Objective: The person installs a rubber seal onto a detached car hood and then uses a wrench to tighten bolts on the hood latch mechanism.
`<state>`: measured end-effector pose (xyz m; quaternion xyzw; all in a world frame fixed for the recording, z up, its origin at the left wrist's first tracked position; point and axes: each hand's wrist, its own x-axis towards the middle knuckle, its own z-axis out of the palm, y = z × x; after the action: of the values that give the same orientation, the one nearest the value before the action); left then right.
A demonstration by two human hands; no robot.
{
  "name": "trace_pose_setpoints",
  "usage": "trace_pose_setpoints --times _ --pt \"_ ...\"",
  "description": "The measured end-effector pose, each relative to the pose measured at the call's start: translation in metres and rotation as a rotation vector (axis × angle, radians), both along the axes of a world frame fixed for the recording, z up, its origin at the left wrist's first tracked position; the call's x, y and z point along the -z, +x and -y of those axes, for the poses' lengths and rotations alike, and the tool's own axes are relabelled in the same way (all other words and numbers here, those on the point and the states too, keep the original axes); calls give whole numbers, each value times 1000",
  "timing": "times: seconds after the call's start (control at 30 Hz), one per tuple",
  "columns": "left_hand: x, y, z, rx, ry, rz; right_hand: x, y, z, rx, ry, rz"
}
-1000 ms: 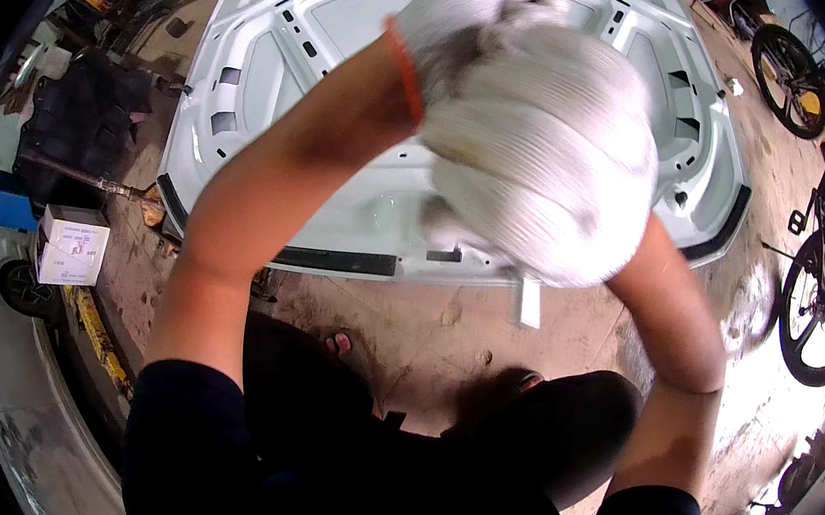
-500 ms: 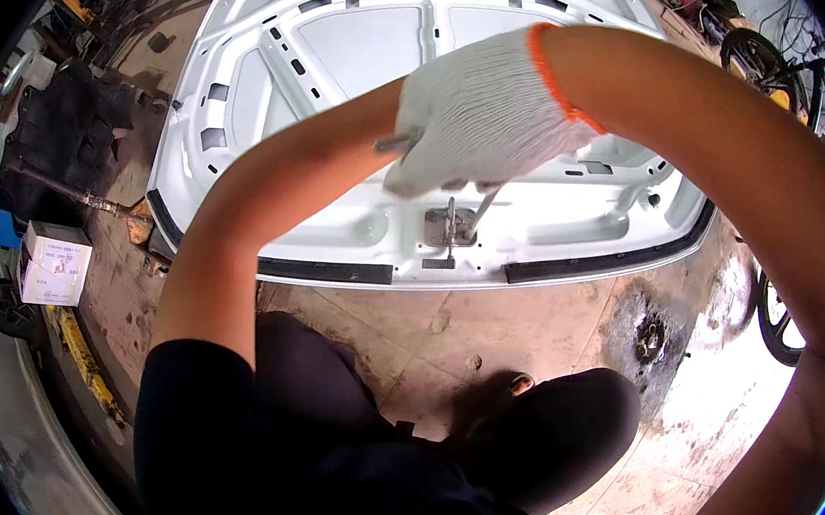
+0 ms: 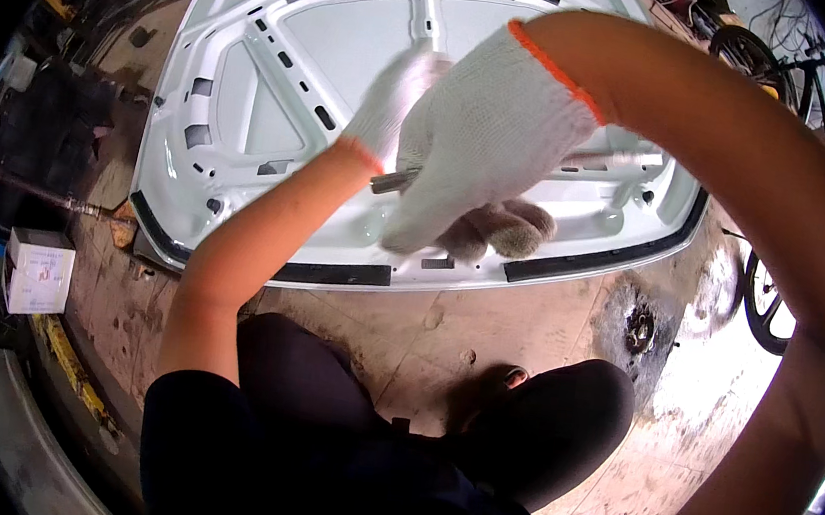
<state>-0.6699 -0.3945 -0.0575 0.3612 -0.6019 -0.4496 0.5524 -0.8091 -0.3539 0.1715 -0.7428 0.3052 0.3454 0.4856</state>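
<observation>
On the far left, a small white box [image 3: 37, 270] sits on the dirty floor [image 3: 485, 331], next to a yellow strip [image 3: 69, 367]. A dark mat [image 3: 32, 142] lies above the box, with a rusty rod [image 3: 47, 194] across its low edge. In the middle, a big white car panel [image 3: 279, 93] lies flat on the floor, inside face up, with holes and ribs in it and a black rubber strip along its near edge. The person squats in front of the panel in dark clothes, and one bare foot [image 3: 510, 378] peeks out between the knees. Both hands wear white knit gloves with orange cuffs. The left hand [image 3: 394, 100] is up over the panel and is blurry, so I cannot tell if its grip is spread or pressed together. A thin metal tool [image 3: 392, 181] sticks out between the two hands, just above the panel. The right hand [image 3: 479, 154] is just beside the left one, with its arm bent over from the right. Its grip is curled shut around the tool, and the dirty fingertips [image 3: 501, 232] curl under. On the far right, a bike [image 3: 770, 295] stands by the panel.
</observation>
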Motion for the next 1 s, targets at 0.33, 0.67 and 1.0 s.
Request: trace_pose_setpoints --times 0.33,0.67,1.0 --pt "-125 -85 -146 -87 -402 -40 36 -29 -5 675 -42 406" --pt "-65 -104 -129 212 105 -781 84 -49 -4 1576 663 1352" --pt "-154 -56 -68 -21 679 -1166 127 -77 -12 466 -623 1933"
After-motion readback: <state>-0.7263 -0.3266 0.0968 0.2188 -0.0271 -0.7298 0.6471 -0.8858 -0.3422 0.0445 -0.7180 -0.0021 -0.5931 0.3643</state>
